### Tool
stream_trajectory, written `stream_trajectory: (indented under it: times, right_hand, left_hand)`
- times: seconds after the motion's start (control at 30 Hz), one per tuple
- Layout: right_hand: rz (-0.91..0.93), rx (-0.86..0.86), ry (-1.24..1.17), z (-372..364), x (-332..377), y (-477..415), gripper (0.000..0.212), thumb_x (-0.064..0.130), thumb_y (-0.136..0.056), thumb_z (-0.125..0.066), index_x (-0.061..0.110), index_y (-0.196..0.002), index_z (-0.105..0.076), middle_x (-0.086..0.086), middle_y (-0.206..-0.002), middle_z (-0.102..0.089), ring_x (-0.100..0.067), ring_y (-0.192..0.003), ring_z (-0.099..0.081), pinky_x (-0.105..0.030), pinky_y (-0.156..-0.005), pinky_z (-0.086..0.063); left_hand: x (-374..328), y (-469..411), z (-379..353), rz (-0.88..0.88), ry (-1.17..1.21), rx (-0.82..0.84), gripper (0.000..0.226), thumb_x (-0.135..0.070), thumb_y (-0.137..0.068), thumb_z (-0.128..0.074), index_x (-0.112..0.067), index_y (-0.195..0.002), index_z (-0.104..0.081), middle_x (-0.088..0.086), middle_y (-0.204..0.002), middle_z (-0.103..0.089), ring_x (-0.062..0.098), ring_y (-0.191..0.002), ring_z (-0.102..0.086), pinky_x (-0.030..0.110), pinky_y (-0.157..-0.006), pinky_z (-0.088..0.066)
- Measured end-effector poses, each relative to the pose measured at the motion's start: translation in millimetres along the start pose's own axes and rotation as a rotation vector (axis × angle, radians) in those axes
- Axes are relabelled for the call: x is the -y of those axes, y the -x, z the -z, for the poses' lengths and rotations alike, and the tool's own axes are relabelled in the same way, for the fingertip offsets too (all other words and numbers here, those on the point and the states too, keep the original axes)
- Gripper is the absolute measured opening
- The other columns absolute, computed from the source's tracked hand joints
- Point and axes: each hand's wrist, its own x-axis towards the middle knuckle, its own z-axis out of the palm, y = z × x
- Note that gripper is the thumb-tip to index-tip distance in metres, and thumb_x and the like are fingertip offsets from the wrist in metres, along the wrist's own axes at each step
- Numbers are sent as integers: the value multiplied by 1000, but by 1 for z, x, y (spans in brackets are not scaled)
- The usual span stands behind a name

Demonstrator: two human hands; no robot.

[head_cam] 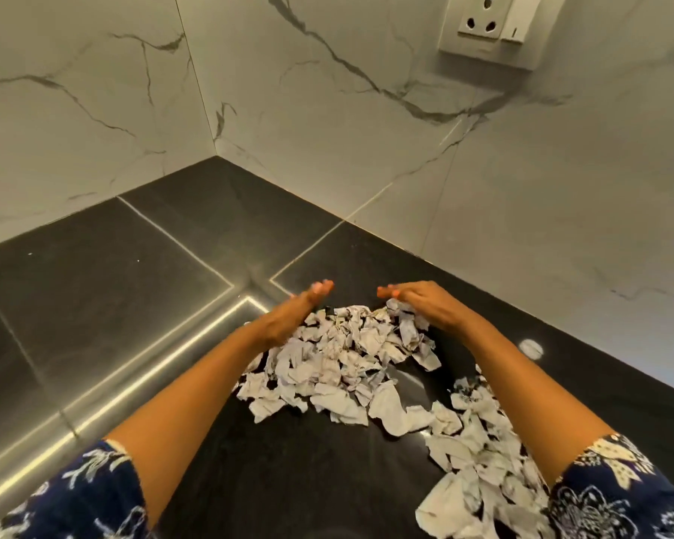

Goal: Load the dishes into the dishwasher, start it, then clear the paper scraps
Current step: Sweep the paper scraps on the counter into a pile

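Scraps [339, 363]: piled on the dark counter [133, 305] (corner).
Left hand [288, 320]: fingers straight, together, left of pile.
Right hand [425, 305]: fingers together, flat on pile's far edge.

Both arms bare from wrist to above the elbow. Left sleeve [78, 496] and right sleeve [615, 484]: dark navy fabric, white floral print, loose cut. Fingernails on left hand [288, 320] and right hand [425, 305] painted coral-orange.

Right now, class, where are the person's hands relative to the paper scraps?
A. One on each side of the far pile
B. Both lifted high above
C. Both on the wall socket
A: the left hand and right hand flank the paper scraps on the dark counter.
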Motion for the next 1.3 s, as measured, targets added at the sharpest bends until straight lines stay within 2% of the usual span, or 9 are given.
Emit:
stream_trajectory:
  times: [0.1,0.2,0.33,0.5,0.63,0.77,1.0,1.17,1.3]
  right_hand:
    - [15,-135,34,-3,-8,9,35,28,-101,-37,21,-131,-53,3,-140,-49,-12,-130,-43,-23,-103,-29]
    - [-25,-47,124,-16,-17,19,41,32,-102,-32,23,-141,-40,5,-151,-33,-14,-141,-24,-37,-115,-10]
    - [31,-13,84,-30,-23,41,38,33,-102,-30,26,-135,-48,4,-148,-36,-12,-141,-23,-43,-119,-3]
    - [14,-147,-189,-18,-24,56,34,33,-100,-36,25,-119,-63,1,-134,-54,-14,-123,-49,-30,-100,-38]
    - [-7,-181,-112,-8,-30,41,35,31,-101,-34,24,-129,-54,2,-138,-50,-16,-128,-45,-30,-107,-32]
    - [-25,-3,109,-12,-29,20,42,32,-102,-28,23,-142,-37,4,-153,-29,-16,-143,-18,-44,-117,-7]
    - [69,121,242,-22,-43,48,42,29,-102,-30,27,-144,-32,11,-154,-21,-8,-144,-6,-45,-115,8]
    - [-28,-114,-11,-4,-42,67,31,32,-99,-41,25,-123,-60,-1,-131,-58,-21,-123,-52,-35,-105,-38]
    - [-83,-173,116,11,-27,24,41,24,-98,-43,22,-139,-43,1,-147,-40,-19,-134,-38,-30,-107,-29]
  left_hand:
    - [6,37,15,1,-12,-404,59,-55,-98,-13,-25,-150,-20,2,-157,-17,22,-144,-17,40,-114,-18]
    - [48,78,13,223,-94,-577,67,-65,-93,-12,-32,-148,-28,3,-154,-27,24,-142,-24,47,-115,-20]
    - [80,83,-17,214,-230,-512,105,-87,-70,7,-27,-148,-27,-1,-155,-22,12,-143,-11,38,-116,-2]
    - [37,73,-60,108,-61,-452,57,-53,-98,-11,-30,-146,-31,-10,-149,-21,7,-137,-6,43,-119,-1]
    - [36,58,-64,125,11,-536,86,-80,-83,-9,-28,-150,-24,-2,-156,-20,19,-145,-15,51,-118,-13]
    - [30,18,-60,177,-174,-606,83,-69,-87,-9,-18,-150,-22,6,-157,-19,21,-146,-14,47,-119,-7]
    - [3,-15,-90,-5,-346,-279,96,-80,-76,8,-26,-149,-23,-8,-156,-17,12,-145,-7,38,-117,-1]
    - [-7,-7,-101,-16,11,-235,85,-77,-83,-12,-26,-149,-29,1,-155,-25,17,-143,-20,40,-118,-11]
    - [-14,-43,-70,80,-86,-332,59,-49,-101,-21,-16,-150,-27,5,-157,-24,21,-145,-19,40,-119,-12]
